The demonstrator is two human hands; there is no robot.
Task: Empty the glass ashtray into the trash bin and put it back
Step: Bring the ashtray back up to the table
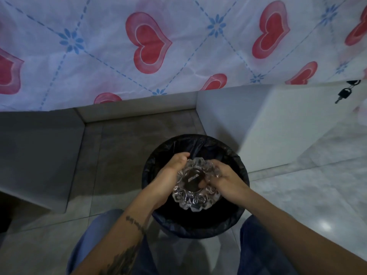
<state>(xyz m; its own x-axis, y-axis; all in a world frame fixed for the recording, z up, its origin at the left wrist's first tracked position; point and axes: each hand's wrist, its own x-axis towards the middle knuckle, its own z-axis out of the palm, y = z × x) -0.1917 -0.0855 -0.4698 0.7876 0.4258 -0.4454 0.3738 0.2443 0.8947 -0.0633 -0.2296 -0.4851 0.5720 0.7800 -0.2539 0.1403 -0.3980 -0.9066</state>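
Glass ashtray [195, 185], dark residue inside, gripped by both hands [168, 175] over black-lined trash bin [198, 231].

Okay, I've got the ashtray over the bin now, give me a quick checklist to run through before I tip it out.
1. Both hands gripping: ok. The left hand and right hand hold the clear cut-glass ashtray at opposite sides.
2. Ashtray above the opening: ok. It sits over the round trash bin with the black liner, inside the rim.
3. Liner in place: ok, it folds over the rim where visible.
4. Contents still inside: cannot tell for sure; something dark shows in the bowl.
5. Room in the bin: cannot tell, the inside is too dark.
6. Knees clear of the bin: ok, the blue-trousered legs flank it.
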